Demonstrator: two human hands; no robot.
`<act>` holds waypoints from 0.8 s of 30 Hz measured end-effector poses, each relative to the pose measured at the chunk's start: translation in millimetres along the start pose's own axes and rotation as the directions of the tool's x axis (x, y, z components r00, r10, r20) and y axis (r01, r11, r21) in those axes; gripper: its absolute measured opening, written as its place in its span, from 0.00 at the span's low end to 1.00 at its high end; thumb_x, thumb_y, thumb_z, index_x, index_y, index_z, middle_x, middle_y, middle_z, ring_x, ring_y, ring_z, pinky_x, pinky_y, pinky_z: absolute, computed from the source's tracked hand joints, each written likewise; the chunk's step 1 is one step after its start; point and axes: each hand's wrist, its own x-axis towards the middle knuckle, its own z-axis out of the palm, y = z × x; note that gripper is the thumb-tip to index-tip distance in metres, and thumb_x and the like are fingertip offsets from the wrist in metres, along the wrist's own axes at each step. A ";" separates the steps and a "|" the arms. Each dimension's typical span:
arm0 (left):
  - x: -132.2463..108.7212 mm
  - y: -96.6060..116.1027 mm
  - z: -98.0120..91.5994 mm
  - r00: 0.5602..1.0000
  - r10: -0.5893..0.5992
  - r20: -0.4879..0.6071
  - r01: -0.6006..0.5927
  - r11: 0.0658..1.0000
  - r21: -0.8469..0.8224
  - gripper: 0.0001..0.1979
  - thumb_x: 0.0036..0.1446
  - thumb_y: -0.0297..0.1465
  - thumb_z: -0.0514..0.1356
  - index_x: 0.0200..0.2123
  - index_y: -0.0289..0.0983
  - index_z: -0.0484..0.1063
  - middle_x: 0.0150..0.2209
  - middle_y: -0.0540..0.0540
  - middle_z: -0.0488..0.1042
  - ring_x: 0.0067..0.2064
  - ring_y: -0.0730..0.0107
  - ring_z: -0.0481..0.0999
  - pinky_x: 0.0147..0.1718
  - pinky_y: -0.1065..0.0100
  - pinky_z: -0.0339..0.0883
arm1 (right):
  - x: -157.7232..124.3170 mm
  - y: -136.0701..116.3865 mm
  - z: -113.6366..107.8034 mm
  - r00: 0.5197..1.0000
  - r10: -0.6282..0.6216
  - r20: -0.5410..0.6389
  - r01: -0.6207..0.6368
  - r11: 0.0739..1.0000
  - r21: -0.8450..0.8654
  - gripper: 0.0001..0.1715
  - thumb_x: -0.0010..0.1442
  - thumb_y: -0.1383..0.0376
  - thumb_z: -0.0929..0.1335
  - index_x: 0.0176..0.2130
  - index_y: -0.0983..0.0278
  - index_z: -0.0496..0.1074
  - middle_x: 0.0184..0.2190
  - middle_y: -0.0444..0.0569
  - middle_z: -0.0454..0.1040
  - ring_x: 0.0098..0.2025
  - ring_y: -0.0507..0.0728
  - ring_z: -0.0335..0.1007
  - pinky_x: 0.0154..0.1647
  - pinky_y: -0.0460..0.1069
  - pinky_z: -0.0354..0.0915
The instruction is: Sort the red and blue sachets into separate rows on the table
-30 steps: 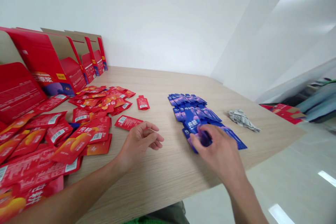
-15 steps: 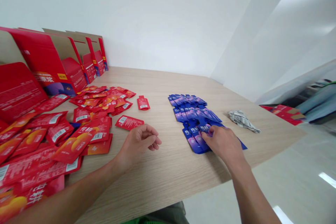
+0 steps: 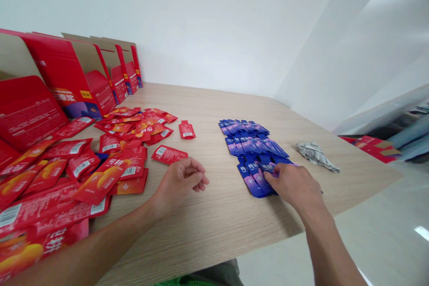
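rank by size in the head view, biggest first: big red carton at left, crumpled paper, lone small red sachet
1. red carton, clearly largest, partly from nearness
2. crumpled paper
3. lone red sachet

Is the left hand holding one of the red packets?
No, the left hand lies loosely curled and empty on the table, just short of the nearest red packet.

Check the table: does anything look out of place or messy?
A crumpled printed wrapper lies alone near the right edge of the table, beside the neat rows of blue sachets. The red sachets sprawl in a loose, overlapping heap, with one stray red sachet apart.
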 end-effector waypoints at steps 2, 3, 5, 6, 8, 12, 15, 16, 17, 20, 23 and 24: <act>-0.6 -1.6 0.5 1.000 0.008 0.001 -0.008 1.000 0.001 0.11 0.49 0.35 0.65 0.34 0.36 0.71 0.28 0.47 0.83 0.27 0.71 0.79 0.28 0.69 0.71 | 2.0 -0.4 2.1 1.000 -0.010 -0.003 0.010 1.000 -0.003 0.24 0.68 0.49 0.65 0.41 0.61 0.83 0.39 0.64 0.83 0.50 0.75 0.80 0.46 0.61 0.73; -0.8 -3.0 1.0 1.000 0.014 0.002 -0.014 1.000 0.003 0.11 0.49 0.35 0.65 0.34 0.37 0.72 0.28 0.47 0.83 0.27 0.70 0.79 0.28 0.69 0.71 | 3.3 -0.4 3.5 1.000 -0.016 -0.001 0.016 1.000 -0.008 0.24 0.69 0.49 0.65 0.42 0.62 0.83 0.39 0.64 0.83 0.50 0.75 0.80 0.46 0.61 0.73; -0.9 -5.9 1.6 0.999 0.031 0.010 -0.031 0.999 0.015 0.10 0.49 0.34 0.65 0.34 0.37 0.72 0.28 0.46 0.83 0.27 0.70 0.79 0.29 0.69 0.71 | 5.9 0.6 7.6 1.000 -0.026 0.002 0.026 0.999 -0.020 0.25 0.69 0.48 0.65 0.43 0.62 0.83 0.39 0.64 0.83 0.51 0.75 0.80 0.47 0.61 0.73; -0.7 -6.3 1.1 0.999 0.043 0.016 -0.044 0.999 0.030 0.09 0.50 0.34 0.64 0.34 0.37 0.71 0.28 0.46 0.83 0.27 0.69 0.79 0.29 0.68 0.71 | 7.1 1.5 10.1 1.000 -0.028 0.003 0.028 0.999 -0.026 0.25 0.69 0.48 0.65 0.43 0.62 0.83 0.39 0.64 0.83 0.51 0.76 0.80 0.47 0.61 0.73; 0.5 -2.1 -4.7 0.995 0.100 0.024 -0.102 0.989 0.105 0.08 0.52 0.34 0.63 0.34 0.37 0.72 0.30 0.45 0.83 0.28 0.67 0.80 0.30 0.67 0.72 | 8.6 3.9 15.6 0.999 -0.037 0.002 0.037 0.999 -0.033 0.26 0.69 0.47 0.65 0.44 0.62 0.83 0.39 0.64 0.83 0.50 0.76 0.80 0.47 0.62 0.73; 3.7 35.0 -50.2 0.920 0.392 0.009 -0.313 0.720 0.619 0.07 0.61 0.35 0.60 0.35 0.38 0.76 0.32 0.45 0.82 0.33 0.65 0.80 0.35 0.66 0.70 | 5.5 5.9 22.8 0.986 -0.090 -0.142 0.084 0.995 -0.048 0.29 0.70 0.48 0.64 0.53 0.67 0.80 0.46 0.67 0.82 0.50 0.79 0.78 0.47 0.66 0.74; 3.7 74.2 -112.0 0.869 0.490 -0.066 -0.075 0.261 0.962 0.09 0.63 0.32 0.58 0.38 0.38 0.78 0.34 0.44 0.82 0.34 0.61 0.78 0.36 0.64 0.67 | -0.3 -0.2 24.0 0.925 -0.160 -0.345 0.160 0.987 -0.028 0.34 0.71 0.49 0.63 0.59 0.72 0.75 0.52 0.69 0.79 0.51 0.79 0.77 0.49 0.67 0.73; 2.5 84.4 -133.6 0.888 0.447 -0.106 0.046 0.144 0.988 0.08 0.63 0.32 0.58 0.38 0.38 0.78 0.33 0.43 0.82 0.34 0.59 0.78 0.36 0.63 0.66 | -1.8 -4.0 24.3 0.901 -0.186 -0.391 0.198 0.980 -0.010 0.34 0.71 0.49 0.63 0.59 0.73 0.74 0.53 0.70 0.78 0.50 0.78 0.77 0.50 0.67 0.73; 0.7 91.7 -153.8 0.915 0.375 -0.148 0.139 0.052 0.989 0.08 0.62 0.32 0.59 0.37 0.37 0.78 0.33 0.41 0.81 0.34 0.56 0.78 0.35 0.62 0.65 | -2.9 -8.5 24.9 0.880 -0.213 -0.424 0.242 0.970 0.014 0.34 0.71 0.50 0.63 0.59 0.74 0.73 0.53 0.70 0.78 0.50 0.77 0.77 0.51 0.67 0.73; -8.1 93.7 -197.9 0.940 0.226 -0.254 0.261 0.000 0.965 0.08 0.57 0.33 0.66 0.28 0.36 0.76 0.26 0.43 0.77 0.35 0.54 0.79 0.39 0.62 0.67 | -3.7 -26.0 28.1 0.827 -0.292 -0.480 0.382 0.919 0.099 0.32 0.70 0.51 0.63 0.58 0.73 0.72 0.54 0.70 0.77 0.53 0.75 0.76 0.55 0.66 0.72; -16.1 74.2 -214.6 0.920 0.267 -0.287 0.272 0.091 0.958 0.21 0.57 0.40 0.69 0.20 0.37 0.67 0.21 0.46 0.71 0.38 0.54 0.80 0.46 0.61 0.70 | -4.4 -46.6 31.2 0.800 -0.356 -0.483 0.489 0.853 0.181 0.31 0.69 0.53 0.62 0.60 0.72 0.71 0.57 0.70 0.74 0.57 0.74 0.73 0.58 0.66 0.71; -16.9 66.5 -216.5 0.905 0.307 -0.294 0.263 0.139 0.955 0.24 0.56 0.42 0.70 0.18 0.37 0.64 0.21 0.46 0.71 0.39 0.53 0.80 0.48 0.59 0.70 | -5.2 -53.5 31.8 0.797 -0.370 -0.478 0.510 0.835 0.205 0.30 0.69 0.54 0.62 0.60 0.71 0.70 0.58 0.69 0.74 0.58 0.73 0.73 0.59 0.66 0.71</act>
